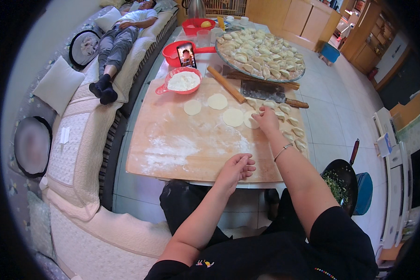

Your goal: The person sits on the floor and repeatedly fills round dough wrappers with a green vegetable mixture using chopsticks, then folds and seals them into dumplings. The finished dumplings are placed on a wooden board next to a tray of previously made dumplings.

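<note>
My right hand [267, 120] reaches over the wooden board [168, 122]. Its fingertips are at the right edge of a round dough wrapper [250, 120]; whether they pinch it is unclear. Farther left on the board lie three more wrappers, one of them [232, 117] beside it. Folded dumplings [293, 121] are lined up along the board's right side, partly behind my right hand and forearm. My left hand [237, 169] hovers near the board's front edge, empty, with its fingers loosely curled and apart.
Behind the wrappers are a rolling pin [226, 85], a cleaver [262, 91] and a red bowl of flour [184, 81]. A phone [186, 56] leans on a red strainer. Dumplings cover a round tray [227, 63]. A wok of chopped filling [339, 185] stands right. Someone lies on the sofa [140, 66].
</note>
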### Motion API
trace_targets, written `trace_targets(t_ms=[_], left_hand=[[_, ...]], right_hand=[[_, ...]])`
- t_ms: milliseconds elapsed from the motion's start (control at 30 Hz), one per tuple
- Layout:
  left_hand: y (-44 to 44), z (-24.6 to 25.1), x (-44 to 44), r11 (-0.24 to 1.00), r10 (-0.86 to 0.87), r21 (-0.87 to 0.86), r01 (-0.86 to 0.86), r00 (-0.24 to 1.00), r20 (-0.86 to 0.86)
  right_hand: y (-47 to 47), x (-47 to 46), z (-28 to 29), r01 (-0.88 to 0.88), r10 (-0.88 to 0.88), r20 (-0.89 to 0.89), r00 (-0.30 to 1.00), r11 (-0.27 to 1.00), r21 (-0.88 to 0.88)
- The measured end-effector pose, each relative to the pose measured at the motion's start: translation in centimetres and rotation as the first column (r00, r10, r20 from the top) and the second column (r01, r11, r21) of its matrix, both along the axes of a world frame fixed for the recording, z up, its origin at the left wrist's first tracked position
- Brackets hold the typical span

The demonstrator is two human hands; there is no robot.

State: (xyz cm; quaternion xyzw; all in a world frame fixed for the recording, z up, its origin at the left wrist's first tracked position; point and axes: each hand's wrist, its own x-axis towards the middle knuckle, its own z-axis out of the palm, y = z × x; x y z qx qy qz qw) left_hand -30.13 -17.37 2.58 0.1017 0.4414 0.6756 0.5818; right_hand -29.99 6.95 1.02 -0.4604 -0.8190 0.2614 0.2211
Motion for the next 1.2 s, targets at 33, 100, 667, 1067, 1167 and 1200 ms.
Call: trace_targets(t_ms=[33, 100, 667, 1067, 1167, 1200], left_hand=[[0.0, 0.0, 0.0, 1.000, 0.005, 0.005, -0.005, 1.000, 0.004], [0.0, -0.2, 0.1, 1.000, 0.018, 0.008, -0.018, 1.000, 0.016], [2.0, 3.1, 4.5, 0.892, 0.012, 0.374, -0.254, 0.841, 0.541], [3.5, 0.5, 5.6, 0.961, 0.269, -0.068, -0.267, 0.854, 0.445], [4.9, 0.9, 6.4, 0.944, 0.322, -0.148, -0.294, 0.729, 0.604], [5.4, 1.0, 6.9, 0.953, 0.298, -0.135, -0.270, 0.763, 0.574]], right_hand=[[0.0, 0.0, 0.1, -0.029, 0.030, 0.058, 0.998, 0.999, -0.017], [-0.2, 0.1, 0.5, -0.079, 0.091, 0.157, 0.983, 0.993, -0.083], [-10.5, 14.5, 12.0, -0.504, 0.505, -0.143, 0.851, 0.863, 0.044], [-4.7, 51.1, 10.1, 0.111, -0.182, 0.403, 0.897, 0.975, 0.193], [-6.9, 54.5, 6.9, 0.023, -0.070, 0.603, 0.795, 0.996, 0.086], [-7.4, 54.8, 5.7, 0.016, -0.019, 0.641, 0.767, 1.000, 0.011]])
